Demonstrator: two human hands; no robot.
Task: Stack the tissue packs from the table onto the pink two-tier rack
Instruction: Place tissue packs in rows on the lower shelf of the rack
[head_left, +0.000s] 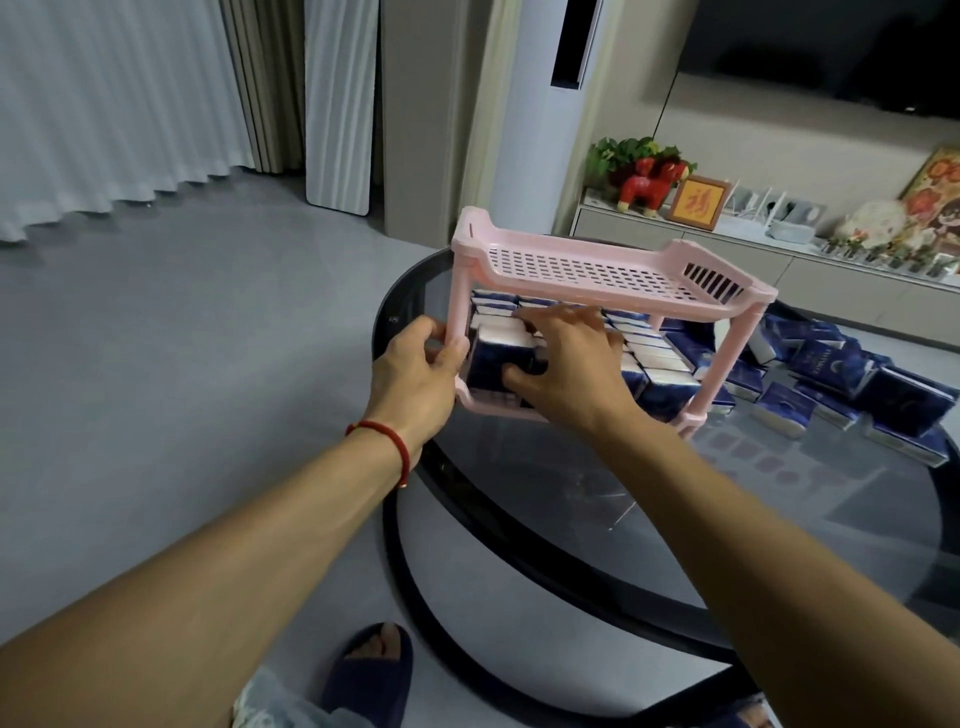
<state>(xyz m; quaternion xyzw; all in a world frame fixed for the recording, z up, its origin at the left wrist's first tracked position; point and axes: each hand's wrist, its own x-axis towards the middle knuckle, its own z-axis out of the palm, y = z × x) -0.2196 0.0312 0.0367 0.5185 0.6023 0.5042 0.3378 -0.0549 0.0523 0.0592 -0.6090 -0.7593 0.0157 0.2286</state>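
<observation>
The near-left post of the pink rack (597, 312) is gripped by the left hand (415, 374), fingers curled round it, so the thing is kept steady. The right hand (563, 364) is pushed into the lower tier, thumb underneath and fingers spread over the top of a tissue pack (501, 358) at the front-left corner, which looks like it's being pinched and nudged into line with the rest. The lower tier is pretty much packed already with rows of dark blue and white packs, while the top tier (587, 270) is seen to hold nothing yet. The rack is parked near the far-left edge of the round glass tabletop (675, 519), and a loose heap of remaining packs (841, 384) is left lying to the right of it, just beside the rack's right legs. So the step in hand is probably the last bit of filling the bottom shelf. Next up, the right hand would need to be pulled out, a pack fetched from the heap, and the top tier started, laid flat so a tidy row can be built.
</observation>
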